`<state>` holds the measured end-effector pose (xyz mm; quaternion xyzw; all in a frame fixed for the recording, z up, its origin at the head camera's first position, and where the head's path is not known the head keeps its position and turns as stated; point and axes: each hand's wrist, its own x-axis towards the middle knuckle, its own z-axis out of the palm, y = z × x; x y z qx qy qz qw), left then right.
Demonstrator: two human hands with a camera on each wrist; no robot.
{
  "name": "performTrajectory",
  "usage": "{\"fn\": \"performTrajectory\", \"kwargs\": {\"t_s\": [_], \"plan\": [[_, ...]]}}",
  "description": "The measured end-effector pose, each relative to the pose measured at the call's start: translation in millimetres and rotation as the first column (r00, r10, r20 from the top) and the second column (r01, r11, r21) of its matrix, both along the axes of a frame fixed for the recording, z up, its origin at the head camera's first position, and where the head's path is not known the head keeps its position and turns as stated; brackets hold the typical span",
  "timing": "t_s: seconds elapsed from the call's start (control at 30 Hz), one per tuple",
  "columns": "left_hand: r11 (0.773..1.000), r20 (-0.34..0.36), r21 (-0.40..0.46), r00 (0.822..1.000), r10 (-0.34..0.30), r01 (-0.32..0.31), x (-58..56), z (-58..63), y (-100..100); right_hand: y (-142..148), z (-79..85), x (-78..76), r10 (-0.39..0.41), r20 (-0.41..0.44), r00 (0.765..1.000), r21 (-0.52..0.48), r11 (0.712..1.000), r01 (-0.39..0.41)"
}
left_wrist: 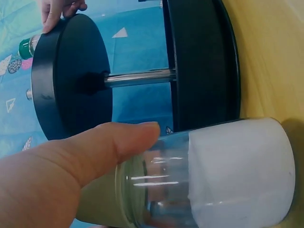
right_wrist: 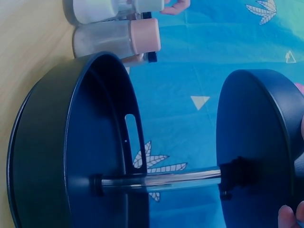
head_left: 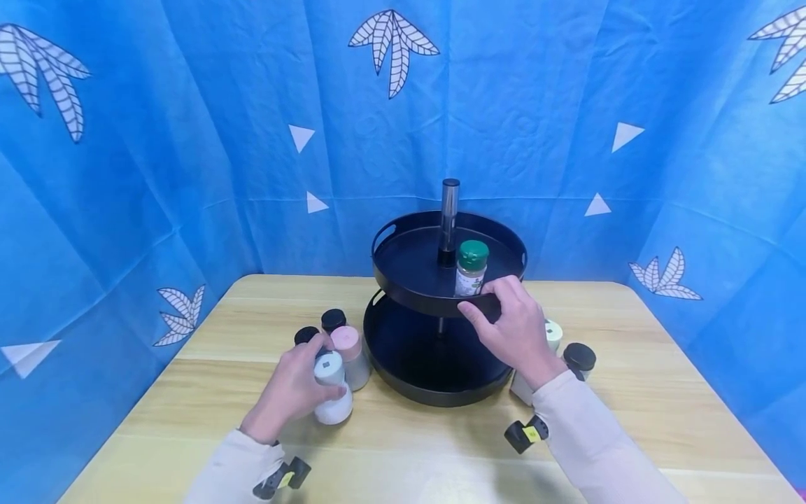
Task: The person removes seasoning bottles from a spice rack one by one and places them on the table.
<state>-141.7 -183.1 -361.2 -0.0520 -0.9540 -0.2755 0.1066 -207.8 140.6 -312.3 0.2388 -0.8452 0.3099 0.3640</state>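
My left hand (head_left: 292, 388) grips a clear jar (head_left: 334, 411) with white contents and a pale lid, standing at the left of a black two-tier round tray (head_left: 415, 255). In the left wrist view, the thumb lies along the glass jar (left_wrist: 237, 173) near its lid. At the front right of the upper tier, my right hand (head_left: 513, 325) holds the rim, thumb outside and fingers over the edge. Close to those fingers, a green-capped spice bottle (head_left: 469, 282) stands upright on that tier. The lower tier (head_left: 434, 397) shows a bare dark floor.
Beside the left hand stand a pink-lidded jar (head_left: 357, 367) and two black-lidded jars (head_left: 334, 320). Partly behind the right forearm are a pale-lidded jar (head_left: 553, 333) and a black-lidded jar (head_left: 579, 357). A metal post (head_left: 449, 217) rises through the tiers. Blue patterned cloth (head_left: 529, 140) surrounds the wooden table (head_left: 403, 455).
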Motion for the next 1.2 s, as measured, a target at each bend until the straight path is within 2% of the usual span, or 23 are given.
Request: {"fn": "performTrajectory", "kwargs": {"t_s": [0.2, 0.4, 0.53, 0.63, 0.73, 0.8, 0.87, 0.93, 1.07, 1.2], "plan": [[1.0, 0.036, -0.013, 0.999, 0.019, -0.019, 4.8, -4.1, -2.8, -4.1, -1.9, -0.1, 0.021, -0.016, 1.0, -0.003, 1.0, -0.021], [1.0, 0.03, -0.018, 0.999, 0.027, -0.026, 7.4, -5.5, -5.6, -8.4, -1.8, -0.8, 0.028, -0.019, 0.999, 0.002, 1.0, -0.028], [0.999, 0.047, -0.035, 0.999, 0.015, -0.013, 6.8, -3.4, -6.1, -9.0, -0.9, -0.9, 0.019, -0.012, 1.0, 0.005, 1.0, -0.019], [0.998, 0.073, -0.068, 0.997, -0.001, 0.006, 7.8, 2.5, -6.4, -8.7, -0.1, -0.7, 0.019, -0.009, 1.0, 0.007, 1.0, -0.019], [0.995, 0.113, -0.099, 0.994, -0.005, 0.016, 11.1, 16.6, -4.4, -7.1, 0.2, -0.6, 0.02, -0.009, 1.0, 0.013, 1.0, -0.02], [0.994, 0.097, -0.099, 0.995, -0.024, 0.034, 12.5, 28.8, -1.7, -4.6, 0.6, -0.1, 0.02, -0.008, 1.0, 0.023, 1.0, -0.02], [0.995, 0.044, -0.086, 0.998, -0.055, 0.059, 12.4, 42.2, 2.0, -0.7, 1.4, 0.5, 0.018, -0.002, 1.0, 0.039, 0.999, -0.018], [0.992, -0.049, -0.074, 0.993, -0.11, 0.106, 9.9, 55.6, 6.5, 3.6, 4.1, 1.9, 0.021, 0.011, 1.0, 0.059, 0.998, -0.022], [0.979, -0.228, -0.079, 0.953, -0.201, 0.188, 1.4, 81.8, 19.0, 10.5, 12.0, 3.8, 0.035, 0.021, 0.999, 0.063, 0.997, -0.036], [0.963, -0.287, -0.116, 0.919, -0.269, 0.245, -9.3, 102.6, 36.3, 12.3, 23.1, 0.9, 0.04, -0.079, 0.996, -0.024, 0.999, -0.042]]}}
